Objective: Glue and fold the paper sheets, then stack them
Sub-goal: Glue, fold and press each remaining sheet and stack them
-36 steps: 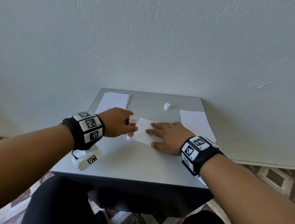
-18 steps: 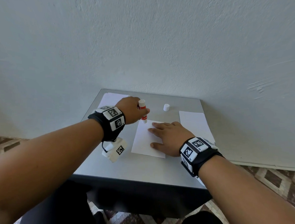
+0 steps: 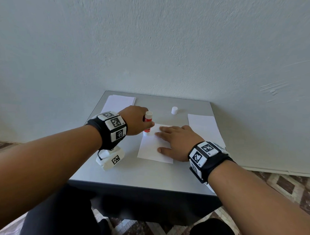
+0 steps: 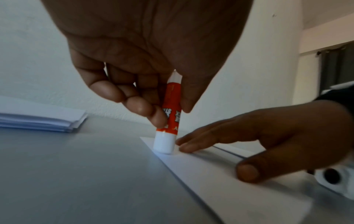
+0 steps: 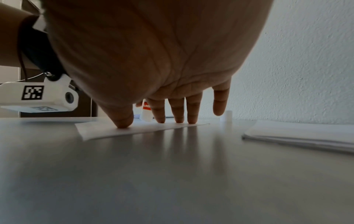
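Observation:
A white paper sheet [image 3: 150, 147] lies in the middle of the grey table [image 3: 141, 175]. My left hand [image 3: 138, 121] pinches a red and white glue stick [image 3: 148, 123] upside down, its white end [image 4: 164, 144] touching the sheet's far left corner. My right hand [image 3: 178, 141] lies flat with straight fingers pressing the sheet [image 5: 145, 128] down, thumb [image 5: 123, 119] and three fingertips on the paper. The glue stick [image 5: 146, 112] shows just beyond those fingers.
The white glue cap [image 3: 174, 110] stands upright near the table's far edge. A stack of sheets [image 3: 118, 102] lies at the far left corner, another pile of paper [image 3: 204, 127] at the right. The wall stands close behind the table.
My left hand carried the glue stick away to the sheet's far edge, then back a little along the left edge. The sheet now lies squarer to the table. My right hand stayed flat on it.

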